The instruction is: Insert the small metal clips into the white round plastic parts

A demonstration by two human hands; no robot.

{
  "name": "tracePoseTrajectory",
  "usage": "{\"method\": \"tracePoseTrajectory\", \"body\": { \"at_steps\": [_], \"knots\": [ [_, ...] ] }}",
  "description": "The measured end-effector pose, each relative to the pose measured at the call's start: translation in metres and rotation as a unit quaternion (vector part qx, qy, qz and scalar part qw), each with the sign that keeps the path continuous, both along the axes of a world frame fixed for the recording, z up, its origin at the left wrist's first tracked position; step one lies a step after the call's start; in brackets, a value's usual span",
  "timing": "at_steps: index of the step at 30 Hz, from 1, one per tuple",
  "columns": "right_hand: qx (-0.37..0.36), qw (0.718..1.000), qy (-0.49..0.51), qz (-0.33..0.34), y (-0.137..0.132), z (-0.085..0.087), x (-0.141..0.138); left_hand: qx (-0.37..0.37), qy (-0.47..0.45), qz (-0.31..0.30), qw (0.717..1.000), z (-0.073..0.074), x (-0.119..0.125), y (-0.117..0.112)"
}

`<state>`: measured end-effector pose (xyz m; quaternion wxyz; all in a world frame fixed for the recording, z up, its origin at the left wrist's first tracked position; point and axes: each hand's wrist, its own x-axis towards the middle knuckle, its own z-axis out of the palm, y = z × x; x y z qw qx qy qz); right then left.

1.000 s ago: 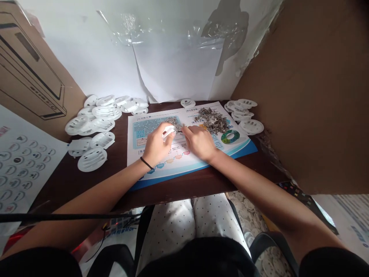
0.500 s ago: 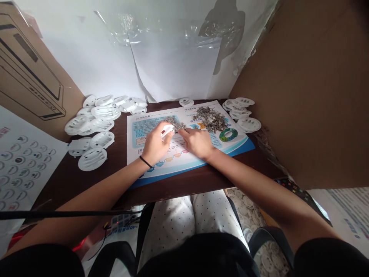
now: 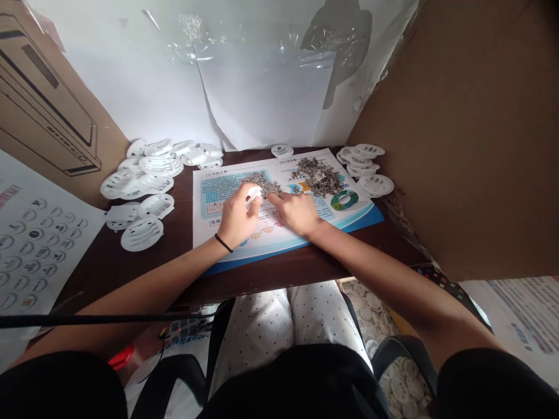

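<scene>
My left hand (image 3: 237, 220) is closed around a white plastic piece (image 3: 253, 194), held tilted just above the printed sheet (image 3: 205, 227). It looks like the round slotted white discs on the table. Close beside it, my right hand (image 3: 299, 214) has its fingers curled and pressed together, the fingertips near the piece's right side. Whatever they pinch is too small to make out. A small spread of metal parts (image 3: 257, 176) lies just beyond both hands. Farther right is a larger heap of similar metal parts (image 3: 323, 179).
Slotted white discs (image 3: 142, 234) are piled on the left of the dark table (image 3: 279, 269), with more discs (image 3: 375, 185) at the right. One disc (image 3: 282, 151) lies at the back. Cardboard (image 3: 471, 145) walls the right side. A black cable (image 3: 109, 319) crosses the lower left.
My left hand has turned the white piece slightly. My right fingertips have shifted a little to the left. The whole view has also moved slightly.
</scene>
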<state>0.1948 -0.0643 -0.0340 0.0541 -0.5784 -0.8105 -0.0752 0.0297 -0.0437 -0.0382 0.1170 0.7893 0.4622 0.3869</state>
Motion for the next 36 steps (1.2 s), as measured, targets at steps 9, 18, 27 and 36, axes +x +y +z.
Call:
{"method": "tracePoseTrajectory", "body": {
  "at_steps": [9, 18, 27, 36],
  "knots": [
    [-0.018, 1.000, 0.007, 0.006, -0.001, 0.000, 0.001, 0.036, 0.012, -0.018, 0.999, -0.007, 0.001, -0.001],
    [0.005, 1.000, 0.023, 0.021, 0.000, 0.000, -0.003, 0.006, 0.004, -0.001, 1.000, -0.006, 0.005, -0.002],
    [0.071, 0.990, 0.121, -0.034, 0.003, 0.005, 0.010, -0.079, -0.050, -0.033, 0.995, 0.002, -0.002, 0.011],
    [0.029, 0.934, 0.355, -0.008, 0.015, -0.005, 0.009, -0.099, -0.081, -0.095, 0.987, -0.001, -0.004, 0.014]
  ]
}}
